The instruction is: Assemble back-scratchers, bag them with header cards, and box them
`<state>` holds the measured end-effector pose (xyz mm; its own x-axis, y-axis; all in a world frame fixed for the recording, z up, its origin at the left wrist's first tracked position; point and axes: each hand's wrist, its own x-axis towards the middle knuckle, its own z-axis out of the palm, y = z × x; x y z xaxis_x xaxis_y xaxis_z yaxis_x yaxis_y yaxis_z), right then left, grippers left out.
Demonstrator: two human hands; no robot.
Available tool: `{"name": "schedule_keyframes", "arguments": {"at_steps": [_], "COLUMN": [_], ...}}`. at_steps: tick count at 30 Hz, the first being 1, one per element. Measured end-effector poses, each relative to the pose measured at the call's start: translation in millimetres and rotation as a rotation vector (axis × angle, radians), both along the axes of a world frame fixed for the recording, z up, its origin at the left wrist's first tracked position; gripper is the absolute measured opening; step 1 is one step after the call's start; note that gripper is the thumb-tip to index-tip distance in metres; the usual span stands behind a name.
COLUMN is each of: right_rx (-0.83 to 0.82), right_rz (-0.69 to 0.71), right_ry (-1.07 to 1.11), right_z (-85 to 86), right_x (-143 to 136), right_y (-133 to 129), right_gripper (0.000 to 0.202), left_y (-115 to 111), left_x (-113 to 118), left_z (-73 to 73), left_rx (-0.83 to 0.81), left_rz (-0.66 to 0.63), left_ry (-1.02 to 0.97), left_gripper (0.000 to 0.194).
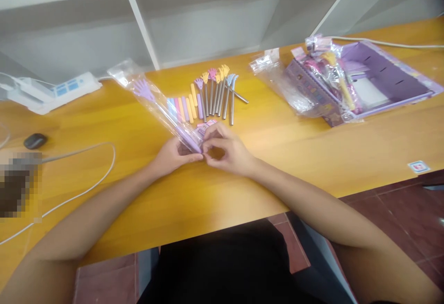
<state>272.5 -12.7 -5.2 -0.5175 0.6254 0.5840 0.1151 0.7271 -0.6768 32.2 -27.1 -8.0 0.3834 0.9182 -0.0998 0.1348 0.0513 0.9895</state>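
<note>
A purple hand-shaped back scratcher (166, 114) lies inside a clear plastic bag (121, 74), slanting up to the left over the table. My left hand (173, 156) is closed around the lower end of the bagged scratcher. The fingertips of my right hand (229, 150) pinch together at that same end; what they grip there is too small to make out. Just behind my hands is a pink printed card (207, 126), partly hidden. Several metal scratcher rods (218, 94) with yellow, purple, pink and blue hand heads lie beyond, beside a row of pastel handles (185, 108).
On the right stands a purple box (381, 77) with bagged scratchers (335, 80) leaning on its near side and loose clear bags (282, 82) beside it. A power strip (65, 92), a black mouse (35, 141) and a white cable (104, 174) lie left. A sticker (418, 167) marks the right edge.
</note>
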Motion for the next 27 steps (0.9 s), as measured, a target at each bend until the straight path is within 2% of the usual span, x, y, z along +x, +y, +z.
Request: {"name": "schedule_keyframes", "arguments": {"at_steps": [3,6,8,11,15,23,25,27], "right_rx": [-0.005,-0.051,-0.13,-0.28,-0.388,-0.357,-0.325,-0.302], "right_rz": [0.007,0.039,0.066,0.031,0.019,0.07,0.09,0.107], "right_ry": [-0.001,-0.041,-0.062,-0.059,-0.027,0.04,0.021,0.01], "right_z": [-1.6,-3.8,-4.9,-5.9,-7.0,-5.1,-4.7,-4.3], "right_x": [-0.1,0.5,1.1,2.2,3.4,6.4,9.2,12.5], "right_y": [1.5,2.7,3.0,3.2,5.7,13.6,15.3,16.8], "right_gripper": [0.004,0.004,0.005,0.011,0.022,0.021,0.022,0.026], "left_y": [-2.8,-4.4,-4.3,-2.4,1.9,10.6,10.6,8.4], "left_x": [1.1,2.3,2.9,2.7,0.0,-7.4,-8.4,-8.7], "left_z": [-2.5,-3.5,-3.0,-1.4,-1.2,-11.8,-10.9,-4.8], "left_rx": [-0.038,-0.039,-0.04,-0.06,-0.088,-0.043,-0.03,-0.015], "left_rz": [-0.015,-0.003,0.023,0.026,0.011,-0.083,-0.104,-0.131], "left_ry": [-0.014,0.031,0.071,0.095,0.032,-0.057,-0.061,-0.006], "left_gripper": [0.052,0.048,0.044,0.045,0.05,0.066,0.065,0.055]}}
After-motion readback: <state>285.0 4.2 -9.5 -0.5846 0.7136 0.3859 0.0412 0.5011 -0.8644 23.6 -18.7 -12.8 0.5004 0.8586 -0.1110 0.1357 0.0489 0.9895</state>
